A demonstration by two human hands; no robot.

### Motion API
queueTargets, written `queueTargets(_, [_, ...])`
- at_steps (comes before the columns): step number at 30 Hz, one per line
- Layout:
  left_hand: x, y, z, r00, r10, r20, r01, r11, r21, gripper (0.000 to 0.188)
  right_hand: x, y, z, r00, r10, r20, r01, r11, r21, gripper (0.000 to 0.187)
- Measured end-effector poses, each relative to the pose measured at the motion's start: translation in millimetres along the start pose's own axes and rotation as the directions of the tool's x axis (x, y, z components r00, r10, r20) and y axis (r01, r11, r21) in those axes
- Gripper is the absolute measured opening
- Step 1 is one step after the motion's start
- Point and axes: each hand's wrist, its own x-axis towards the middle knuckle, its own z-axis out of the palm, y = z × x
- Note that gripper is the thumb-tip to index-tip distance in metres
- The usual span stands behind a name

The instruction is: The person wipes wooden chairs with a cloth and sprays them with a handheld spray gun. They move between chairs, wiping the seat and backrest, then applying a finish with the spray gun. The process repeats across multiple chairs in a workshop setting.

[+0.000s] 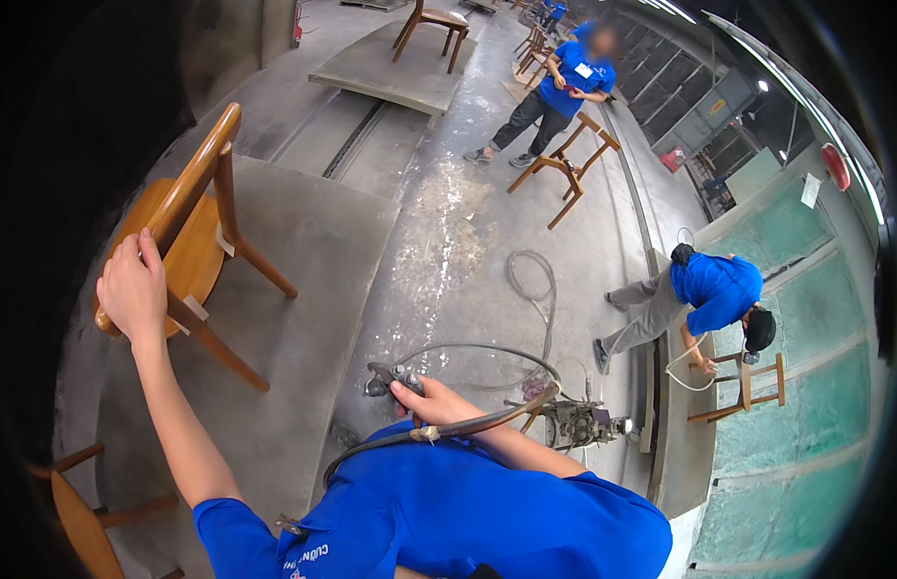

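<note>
My left hand (136, 291) is closed over the top rail of a glossy brown wooden chair (190, 198), which stands on a grey platform to the left. Its seat and legs point away from me, and small pale tags hang by the legs. In front of my body, my right hand (427, 401) grips the handle of a metal spray gun (380, 379). The gun's nozzle end faces left, apart from the chair. A dark hose (487, 422) loops from the gun and passes over my right forearm. Whether the trigger is pressed I cannot tell.
Pump-like equipment (582, 423) sits beyond my right forearm, with a coiled hose (533, 280) on the floor. One person (714, 289) bends over a chair frame at the right; another person (574, 82) stands ahead beside a chair (571, 172). Another chair (82, 516) is at lower left.
</note>
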Motion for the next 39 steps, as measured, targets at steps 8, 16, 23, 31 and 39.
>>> queueTargets(8, [-6.2, 31.2, -10.1, 1.000, -0.023, -0.012, 0.024, 0.993, 0.118, 0.036, -21.6, -46.6, -58.2, 0.870, -0.374, 0.322, 0.371, 0.926, 0.074, 0.048])
queueTargets(16, [-43.5, 147.9, -53.0, 0.993, -0.016, -0.116, 0.038, 0.981, 0.192, 0.028, -51.5, -94.6, -187.4, 0.557, -0.666, 0.497, 0.559, 0.743, 0.369, 0.051])
queueTargets(23, [-132.1, 229.5, -73.7, 0.997, -0.031, -0.066, 0.033, 0.999, 0.036, 0.021, -39.9, -56.0, -283.7, 0.764, -0.565, 0.313, 0.443, 0.811, 0.383, 0.056])
queueTargets(31, [-203.8, 269.5, -61.1, 0.724, -0.689, 0.041, 0.517, 0.502, -0.694, 0.016, -19.6, -53.9, -330.5, 0.746, -0.658, -0.102, 0.653, 0.694, 0.302, 0.065])
queueTargets(39, [-242.0, 316.1, -56.6, 0.556, -0.790, 0.259, 0.571, 0.136, -0.810, 0.021, -30.8, -78.1, -320.3, 0.608, -0.782, -0.138, 0.794, 0.591, 0.143, 0.065])
